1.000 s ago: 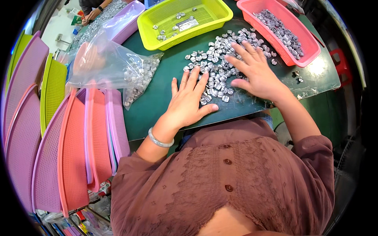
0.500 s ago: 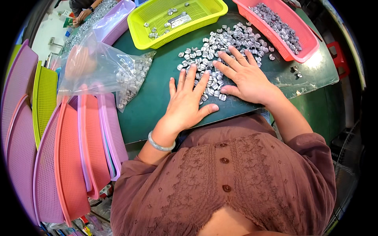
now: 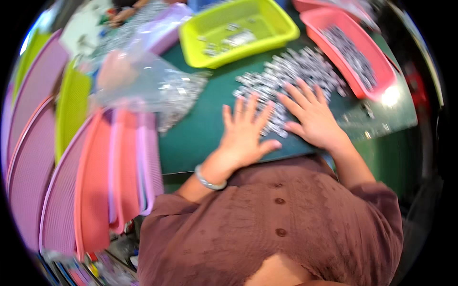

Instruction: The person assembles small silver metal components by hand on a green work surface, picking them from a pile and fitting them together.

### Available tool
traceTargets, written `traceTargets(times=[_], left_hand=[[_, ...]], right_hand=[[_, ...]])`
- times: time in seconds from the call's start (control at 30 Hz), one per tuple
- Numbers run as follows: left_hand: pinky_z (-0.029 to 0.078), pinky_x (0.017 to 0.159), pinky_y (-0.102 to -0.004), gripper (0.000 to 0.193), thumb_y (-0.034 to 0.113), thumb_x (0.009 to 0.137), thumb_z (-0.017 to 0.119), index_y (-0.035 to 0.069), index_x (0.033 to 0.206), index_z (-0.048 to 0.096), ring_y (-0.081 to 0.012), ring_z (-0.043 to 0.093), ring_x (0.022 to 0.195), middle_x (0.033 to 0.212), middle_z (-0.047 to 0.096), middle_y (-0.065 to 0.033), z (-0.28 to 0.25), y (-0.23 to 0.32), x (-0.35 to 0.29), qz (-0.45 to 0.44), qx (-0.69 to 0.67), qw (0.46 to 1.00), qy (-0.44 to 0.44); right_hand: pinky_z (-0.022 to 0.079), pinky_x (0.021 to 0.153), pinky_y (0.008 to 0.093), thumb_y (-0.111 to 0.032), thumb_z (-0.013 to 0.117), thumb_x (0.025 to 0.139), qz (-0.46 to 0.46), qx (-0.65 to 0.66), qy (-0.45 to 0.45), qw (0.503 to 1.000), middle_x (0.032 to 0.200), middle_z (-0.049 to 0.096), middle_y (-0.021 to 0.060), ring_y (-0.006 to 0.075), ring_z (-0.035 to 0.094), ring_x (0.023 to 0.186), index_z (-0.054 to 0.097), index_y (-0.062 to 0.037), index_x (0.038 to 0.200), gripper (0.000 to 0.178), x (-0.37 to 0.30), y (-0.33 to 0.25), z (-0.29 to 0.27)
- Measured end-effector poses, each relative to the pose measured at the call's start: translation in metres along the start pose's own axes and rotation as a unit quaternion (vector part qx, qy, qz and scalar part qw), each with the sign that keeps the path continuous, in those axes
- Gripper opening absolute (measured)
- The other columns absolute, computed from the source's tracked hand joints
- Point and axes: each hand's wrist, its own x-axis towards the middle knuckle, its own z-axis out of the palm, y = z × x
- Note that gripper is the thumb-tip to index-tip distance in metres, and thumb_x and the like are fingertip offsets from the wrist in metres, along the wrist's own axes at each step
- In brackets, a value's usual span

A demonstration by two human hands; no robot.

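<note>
A pile of small ridged silver metal pieces [image 3: 296,66] is spread over the green tabletop [image 3: 188,151] in front of me. My left hand [image 3: 242,136], with a pale bangle [image 3: 208,178] at the wrist, lies palm down at the pile's near left edge. Its fingers are spread, with the tips among the pieces. To its right, my right hand [image 3: 316,120] is also flat with fingers apart, touching the near right side of the pile. Neither hand grips anything, though whatever lies under the palms is hidden. Motion blurs the picture.
Behind the pile stands a yellow-green basket [image 3: 195,55] holding a few pieces. A pink basket [image 3: 319,40] with many more is at the far right. A clear plastic bag [image 3: 143,88] of pieces lies left; stacked baskets [image 3: 93,190] stand beside the table. Another person's hand [image 3: 119,16] shows far left.
The whole view has shifted, so the table and baskets sit lower and further right in it, and it has blurred. Both hands remain spread flat at the pile.
</note>
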Motion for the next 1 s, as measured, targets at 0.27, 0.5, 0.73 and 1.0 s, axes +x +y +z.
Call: traceTargets(times=[0.27, 0.5, 0.73, 1.0], left_hand=[[0.009, 0.108, -0.0633, 0.075, 0.048, 0.086, 0.056, 0.013, 0.146, 0.029, -0.0447, 0.012, 0.140, 0.152, 0.016, -0.0216, 0.020, -0.014, -0.052, -0.045, -0.033, 0.987, 0.150], [0.021, 0.109, -0.0552, 0.060, 0.043, 0.089, 0.053, 0.009, 0.138, 0.042, -0.0405, 0.025, 0.136, 0.145, 0.034, -0.0178, 0.024, -0.005, -0.067, -0.086, 0.013, 0.975, 0.203], [0.024, 0.107, -0.0549, 0.057, 0.041, 0.090, 0.052, 0.008, 0.135, 0.044, -0.0402, 0.028, 0.135, 0.141, 0.038, -0.0184, 0.030, -0.002, -0.059, -0.078, 0.045, 0.970, 0.224], [0.028, 0.106, -0.0505, 0.052, 0.039, 0.089, 0.055, 0.007, 0.129, 0.051, -0.0401, 0.031, 0.133, 0.138, 0.042, -0.0190, 0.036, -0.001, -0.063, -0.100, 0.038, 0.954, 0.280]], right_hand=[[0.007, 0.112, 0.0560, -0.021, 0.072, 0.069, -0.033, -0.001, 0.067, 0.997, 0.149, 0.028, 0.0205, 0.0426, 0.018, 0.139, 0.045, -0.0080, 0.135, 0.072, -0.049, 0.005, 0.003], [0.010, 0.113, 0.0529, -0.013, 0.069, 0.072, -0.013, 0.090, 0.062, 0.994, 0.146, 0.032, 0.0198, 0.0391, 0.023, 0.139, 0.049, -0.0033, 0.128, 0.060, -0.045, 0.001, 0.015], [0.014, 0.112, 0.0538, -0.015, 0.066, 0.077, -0.029, 0.089, 0.106, 0.990, 0.139, 0.042, 0.0207, 0.0403, 0.030, 0.134, 0.056, -0.0027, 0.119, 0.045, -0.049, 0.011, 0.022], [0.013, 0.112, 0.0539, -0.016, 0.065, 0.077, -0.024, 0.098, 0.107, 0.989, 0.138, 0.043, 0.0200, 0.0398, 0.029, 0.135, 0.057, -0.0043, 0.119, 0.044, -0.051, 0.011, 0.022]])
